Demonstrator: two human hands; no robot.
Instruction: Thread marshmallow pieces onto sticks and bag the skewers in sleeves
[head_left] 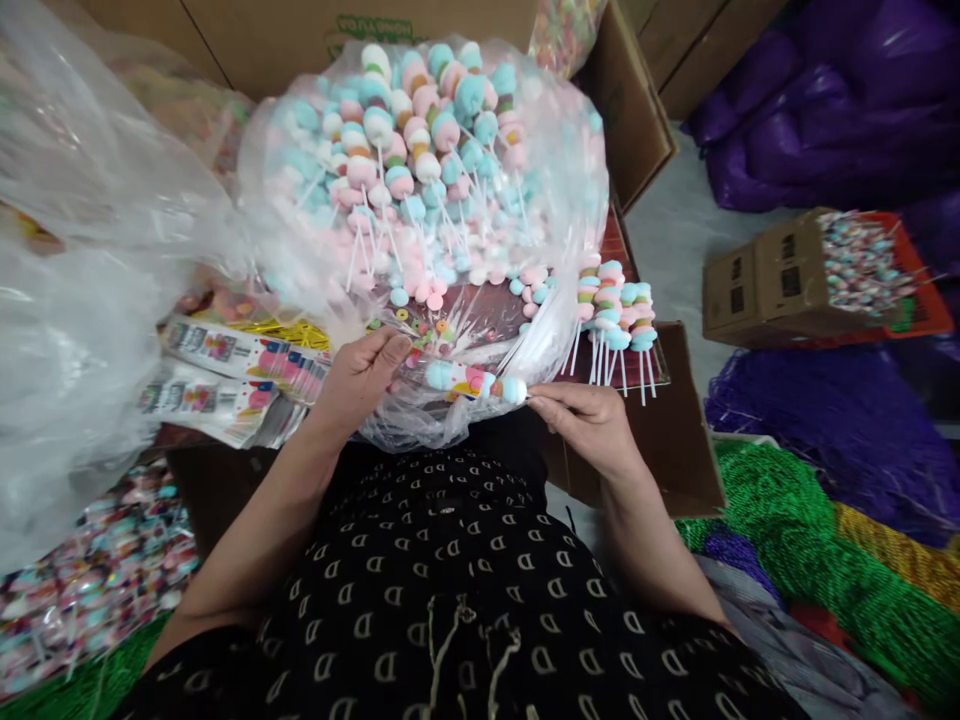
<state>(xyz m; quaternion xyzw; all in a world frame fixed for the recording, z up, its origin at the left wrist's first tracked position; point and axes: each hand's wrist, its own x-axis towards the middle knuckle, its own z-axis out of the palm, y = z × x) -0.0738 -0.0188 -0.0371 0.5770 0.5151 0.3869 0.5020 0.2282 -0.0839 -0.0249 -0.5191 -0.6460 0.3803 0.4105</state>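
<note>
Between my hands lies a marshmallow skewer (512, 390), level, its pastel pieces partly inside a clear printed wrapper (475, 381). My left hand (366, 372) pinches the wrapper's end on the left; the exact grip is partly hidden by the thumb. At the other end, my right hand (589, 420) grips the skewer's stick between thumb and fingers. Just beyond is a big clear plastic bag (581, 190) of pink, blue and white marshmallows, with many finished skewers (427, 130) on top. Loose gummy rings (442, 328) lie near my left hand.
Stacks of printed wrappers (217, 390) lie at left. More skewers (615, 305) rest at the table's right edge, above an open carton (679, 430). Wrapped sweets (97, 570) fill the lower left. A box of sweets (780, 275) and green strands (780, 490) are on the right.
</note>
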